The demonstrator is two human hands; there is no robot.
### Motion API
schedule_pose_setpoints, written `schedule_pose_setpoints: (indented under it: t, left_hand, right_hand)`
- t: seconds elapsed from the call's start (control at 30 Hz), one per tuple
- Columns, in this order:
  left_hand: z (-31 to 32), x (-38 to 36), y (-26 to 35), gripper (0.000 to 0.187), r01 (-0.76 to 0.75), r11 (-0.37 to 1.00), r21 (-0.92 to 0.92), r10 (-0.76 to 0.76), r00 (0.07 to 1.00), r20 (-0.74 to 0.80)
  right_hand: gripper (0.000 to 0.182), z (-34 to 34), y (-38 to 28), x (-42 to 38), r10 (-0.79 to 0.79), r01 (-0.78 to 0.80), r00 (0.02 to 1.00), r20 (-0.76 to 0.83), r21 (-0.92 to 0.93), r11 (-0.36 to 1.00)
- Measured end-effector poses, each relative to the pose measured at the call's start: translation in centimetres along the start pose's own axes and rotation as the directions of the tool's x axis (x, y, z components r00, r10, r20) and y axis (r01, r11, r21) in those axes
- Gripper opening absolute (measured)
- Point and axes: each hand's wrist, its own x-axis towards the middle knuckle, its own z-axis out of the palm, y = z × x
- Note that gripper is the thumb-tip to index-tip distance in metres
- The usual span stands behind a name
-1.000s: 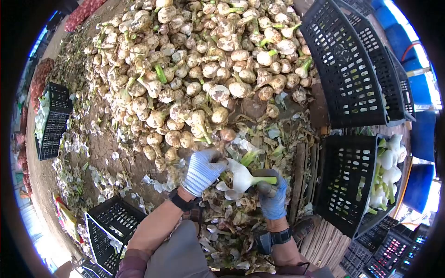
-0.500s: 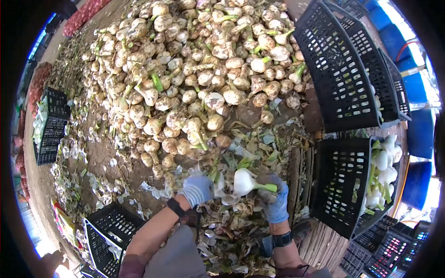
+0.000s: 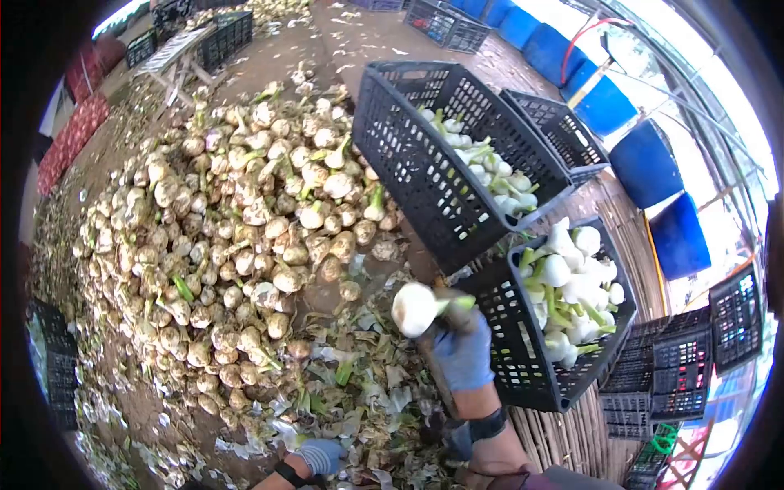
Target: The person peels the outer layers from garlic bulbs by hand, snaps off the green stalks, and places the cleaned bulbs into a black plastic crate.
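Note:
My right hand [image 3: 464, 351], in a blue glove with darkened fingers, grips a peeled white bulb [image 3: 414, 309] by its short green stem. The bulb points left, over the edge of the peelings and close to the near black crate [image 3: 508, 347]. That crate holds several clean white bulbs [image 3: 578, 278] with trimmed green stems. Low in the view my left hand [image 3: 320, 456], also gloved, is over the loose skins [image 3: 392, 408]; its fingers are blurred and partly hidden. A large heap of dirty, unpeeled bulbs [image 3: 237, 245] lies on the ground ahead.
Another black crate [image 3: 433, 180] with white bulbs stands beyond the near one, with a further crate [image 3: 563, 131] behind it. Blue barrels [image 3: 645, 167] line the right side. Stacked crates [image 3: 682, 359] stand lower right. Red mesh sacks [image 3: 73, 143] and a small bench [image 3: 175, 57] are far left.
The view has swung right toward the crates. My right hand has carried the white bulb toward the near crate, and my left hand has moved away from it, low in the view.

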Motion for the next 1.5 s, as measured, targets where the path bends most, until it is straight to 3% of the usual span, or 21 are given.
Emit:
schedule_pose_setpoints:
  t: [0.03,0.07,0.13,0.17,0.27,0.3,0.33,0.37,0.4,0.53,0.6,0.7,0.8,0.93,1.0,1.03,1.07,1.2,1.33,1.37,1.5]
  left_hand:
    - [0.1,0.3,0.1,0.039,-0.005,0.998,-0.070,0.007,1.000,0.027]
    - [-0.4,0.3,0.4,0.039,-0.006,0.998,-0.063,0.008,1.000,0.027]
    - [-0.7,-0.5,1.1,0.039,0.041,0.997,-0.069,-0.047,0.995,-0.091]
    - [0.2,0.0,0.1,0.038,0.045,0.999,0.003,-0.044,0.981,-0.190]
    - [-3.3,-2.9,1.5,0.029,-0.017,0.996,-0.093,-0.036,0.843,-0.536]
    - [-3.9,-2.9,0.9,0.026,-0.074,0.992,-0.104,-0.011,0.762,-0.648]
    - [-5.9,-3.9,1.8,0.027,0.041,0.908,-0.416,-0.229,0.882,-0.413]
    - [-6.0,-4.0,1.0,0.027,-0.040,0.978,-0.204,-0.089,0.806,-0.586]
    - [-4.5,-2.7,-0.8,0.031,-0.143,0.981,-0.134,0.010,0.721,-0.693]
    - [-4.7,-4.8,-0.6,0.028,-0.016,0.961,-0.276,-0.179,0.726,-0.664]
    - [-3.7,-5.2,-1.3,0.027,-0.004,0.950,-0.313,-0.222,0.699,-0.680]
    - [-0.7,-4.4,-4.1,0.026,-0.132,0.970,-0.205,-0.099,0.557,-0.825]
    - [-2.4,-7.1,-3.0,0.023,-0.145,0.875,-0.461,-0.330,0.518,-0.789]
    - [-2.8,-8.4,-4.2,0.020,-0.268,0.839,-0.474,-0.362,0.376,-0.853]
    - [-3.5,-9.4,-3.8,0.017,-0.390,0.674,-0.627,-0.490,0.399,-0.775]
    - [-3.5,-9.5,-4.2,0.023,-0.410,0.666,-0.623,-0.554,0.287,-0.781]
    - [-3.3,-9.4,-4.2,0.030,-0.431,0.653,-0.623,-0.616,0.176,-0.768]
    - [-4.7,-8.2,-3.1,0.071,-0.555,0.662,-0.504,-0.551,0.097,-0.829]
    - [-5.8,-8.8,-2.2,0.075,-0.694,0.338,-0.636,-0.575,0.383,-0.723]
    - [-5.9,-9.1,-1.9,0.075,-0.693,0.336,-0.638,-0.576,0.384,-0.721]
    - [-5.4,-8.5,-1.8,0.067,-0.480,0.686,-0.546,-0.491,0.248,-0.835]
  right_hand:
    - [0.027,0.8,-1.9,0.9,-0.040,0.037,0.998,0.051,0.054,0.998]
    - [0.026,1.2,-3.1,2.2,-0.246,0.251,0.968,0.050,-0.192,0.949]
    - [0.030,3.6,-6.7,4.8,-0.237,0.244,0.970,-0.063,0.346,0.906]
    - [0.034,2.4,-7.6,6.0,-0.373,0.320,0.914,0.157,0.285,0.904]
    - [0.036,4.1,-6.3,6.7,-0.210,0.066,0.910,0.356,0.376,0.924]
    - [0.034,4.6,-4.1,5.8,-0.142,0.108,0.960,0.242,0.148,0.983]
    - [0.033,4.9,-1.4,4.3,-0.077,0.090,0.989,0.130,-0.098,0.991]
    - [0.030,3.0,2.3,4.8,-0.057,0.104,0.957,0.283,-0.154,0.983]
    - [0.023,3.5,4.8,3.3,0.114,-0.068,0.983,0.142,-0.295,0.953]
    - [0.025,0.2,16.4,2.6,0.205,-0.080,0.960,0.191,-0.514,0.854]
    - [0.038,0.4,20.7,3.5,0.074,0.443,0.879,0.472,-0.864,0.239]
    - [0.053,2.2,25.8,5.5,0.124,0.297,0.934,0.335,-0.920,0.254]
    - [0.048,6.7,26.5,5.7,0.170,0.124,0.980,0.105,-0.987,-0.106]
    - [0.044,5.3,26.7,5.4,0.227,0.117,0.968,0.109,-0.993,-0.021]
    - [0.042,1.4,28.4,5.0,0.045,0.256,0.934,0.355,-0.750,0.610]
    - [0.045,2.4,25.8,3.3,0.292,-0.156,0.946,0.141,-0.590,0.792]
    - [0.045,2.4,23.9,1.7,0.300,-0.162,0.944,0.137,-0.599,0.784]
    - [0.050,2.0,20.4,-2.6,0.548,-0.430,0.812,0.201,-0.427,0.795]
    - [0.055,3.0,18.8,-4.8,0.645,-0.572,0.729,0.228,-0.315,0.758]
    - [0.055,2.2,18.1,-3.8,0.705,-0.485,0.681,0.197,-0.601,0.636]
    - [0.054,0.8,19.4,-3.1,0.515,-0.338,0.839,0.174,-0.576,0.745]
